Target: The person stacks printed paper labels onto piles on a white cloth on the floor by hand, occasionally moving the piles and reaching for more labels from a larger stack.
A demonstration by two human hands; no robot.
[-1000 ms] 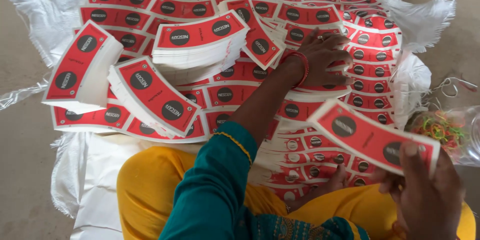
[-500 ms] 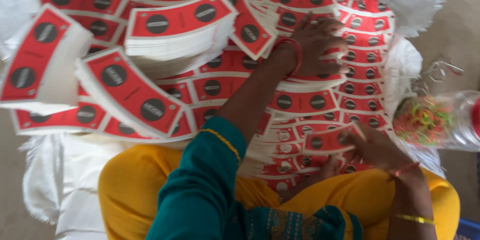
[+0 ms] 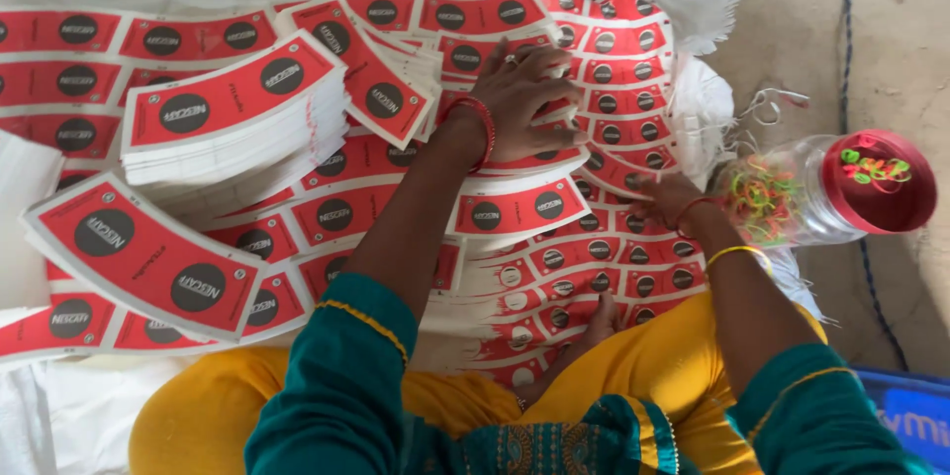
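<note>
Label stacks [image 3: 228,109] lie left; both hands — left hand [image 3: 524,99], right hand [image 3: 668,200] — on fanned labels [image 3: 614,69]; jar [image 3: 821,193] right

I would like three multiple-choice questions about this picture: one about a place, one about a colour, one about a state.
1. Where does the left hand rest?
A. on the fanned red card stacks
B. on the jar lid
C. on the bare floor

2. What colour is the lid of the clear jar?
A. blue
B. red
C. white

3. How does the jar lie?
A. upright, lid off
B. upside down on the stacks
C. on its side, lid on

Answers: 1 A, the fingers spread flat on the overlapping red cards. 2 B, the round lid at the jar's right end is red. 3 C, the jar lies sideways on the floor, closed, with coloured rubber bands inside; the right hand is beside it.
</note>
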